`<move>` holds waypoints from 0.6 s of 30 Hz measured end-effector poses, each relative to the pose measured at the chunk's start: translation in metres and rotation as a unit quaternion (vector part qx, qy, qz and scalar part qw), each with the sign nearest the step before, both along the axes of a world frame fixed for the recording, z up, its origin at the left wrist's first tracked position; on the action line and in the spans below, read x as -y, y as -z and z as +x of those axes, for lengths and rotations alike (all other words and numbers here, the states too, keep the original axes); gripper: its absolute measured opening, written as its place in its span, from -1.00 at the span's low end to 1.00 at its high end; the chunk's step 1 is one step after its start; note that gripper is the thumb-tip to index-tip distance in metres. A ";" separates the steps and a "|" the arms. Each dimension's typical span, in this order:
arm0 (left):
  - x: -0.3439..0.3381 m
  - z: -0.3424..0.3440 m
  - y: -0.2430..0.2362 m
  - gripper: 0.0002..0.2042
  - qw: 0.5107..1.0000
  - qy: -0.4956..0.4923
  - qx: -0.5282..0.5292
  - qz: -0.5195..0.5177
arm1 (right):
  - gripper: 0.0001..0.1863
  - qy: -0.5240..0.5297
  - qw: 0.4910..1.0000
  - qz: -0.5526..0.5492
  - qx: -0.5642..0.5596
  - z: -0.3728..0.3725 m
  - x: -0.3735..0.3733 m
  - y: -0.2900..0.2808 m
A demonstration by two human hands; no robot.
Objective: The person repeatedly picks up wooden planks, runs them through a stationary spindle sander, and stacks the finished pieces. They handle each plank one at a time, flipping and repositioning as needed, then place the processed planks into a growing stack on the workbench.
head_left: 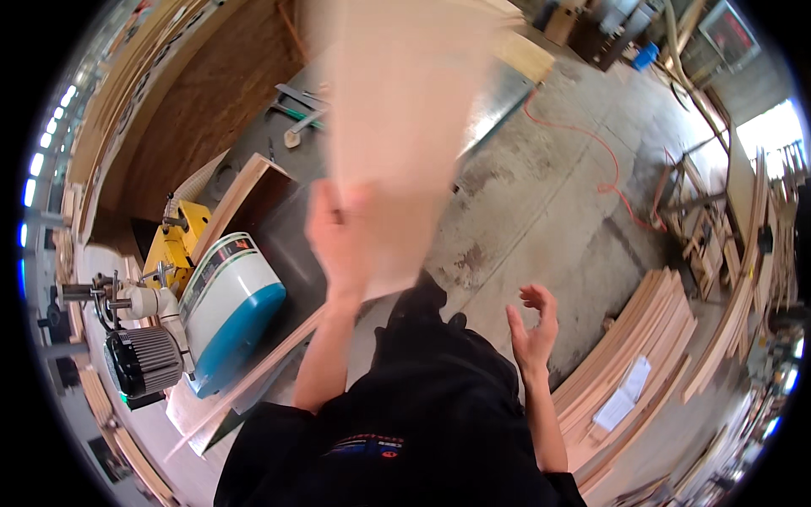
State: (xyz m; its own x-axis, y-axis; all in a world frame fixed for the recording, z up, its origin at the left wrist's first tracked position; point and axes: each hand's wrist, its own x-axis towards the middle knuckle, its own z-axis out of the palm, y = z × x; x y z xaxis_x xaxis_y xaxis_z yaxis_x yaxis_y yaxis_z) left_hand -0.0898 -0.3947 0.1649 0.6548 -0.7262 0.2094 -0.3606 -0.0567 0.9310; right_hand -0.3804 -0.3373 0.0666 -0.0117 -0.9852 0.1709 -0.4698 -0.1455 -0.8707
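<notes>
A wide, pale wooden board (401, 135) rises in front of me, blurred by motion, and runs up past the top edge of the view. My left hand (338, 241) grips its left edge near the lower end, with part of the fingers hidden or smeared. To the right, my right hand (534, 329) is in the air with its fingers apart and nothing in it. It is clear of the board. Behind the board lies a dark metal machine table (291, 232), largely covered by it.
Left of me stands a white and blue machine housing (232, 308) with a black ribbed motor (145, 362) and a yellow part (179, 245). Hand tools (300, 118) lie on the table. Stacked boards (629, 346) bear papers (623, 395) at right. A red cord (604, 148) crosses the concrete floor.
</notes>
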 end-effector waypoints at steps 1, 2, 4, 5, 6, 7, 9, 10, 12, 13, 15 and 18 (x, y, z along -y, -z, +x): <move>0.008 -0.011 -0.010 -0.71 0.995 0.024 0.080 0.052 | -0.46 -0.014 0.997 -0.055 -0.046 0.005 0.010 -0.010; 0.018 -0.013 -0.008 -0.71 0.978 0.074 0.194 0.028 | -0.40 -0.039 0.989 -0.104 -0.100 0.009 0.022 -0.026; 0.037 -0.018 0.016 -0.71 0.935 0.168 0.312 0.008 | -0.39 -0.044 0.951 -0.236 -0.192 0.025 0.048 -0.054; 0.047 -0.022 0.028 -0.71 0.927 0.202 0.316 0.005 | -0.38 -0.046 0.920 -0.312 -0.232 0.035 0.071 -0.071; 0.050 -0.025 0.040 -0.72 0.910 0.238 0.338 0.038 | -0.37 -0.070 0.897 -0.316 -0.300 0.045 0.090 -0.085; 0.055 -0.023 0.050 -0.71 0.891 0.271 0.356 0.073 | -0.36 -0.095 0.869 -0.321 -0.365 0.056 0.110 -0.099; 0.057 -0.013 0.079 -0.70 0.883 0.324 0.332 0.078 | -0.34 -0.194 0.823 -0.272 -0.459 0.077 0.134 -0.108; 0.054 -0.007 0.092 -0.69 0.877 0.348 0.320 0.082 | -0.35 -0.270 0.801 -0.227 -0.484 0.088 0.148 -0.106; 0.054 0.000 0.099 -0.66 0.873 0.365 0.313 0.078 | -0.46 -0.384 0.785 -0.168 -0.456 0.100 0.181 -0.091; 0.053 0.001 0.102 -0.64 0.873 0.370 0.307 0.081 | -0.51 -0.409 0.779 -0.144 -0.453 0.102 0.195 -0.083; 0.057 0.010 0.109 -0.64 0.888 0.334 0.301 0.095 | -0.58 -0.461 0.762 -0.095 -0.444 0.115 0.221 -0.066; 0.068 0.025 0.116 -0.64 0.916 0.261 0.259 0.162 | -0.62 -0.523 0.746 -0.162 -0.378 0.149 0.264 -0.046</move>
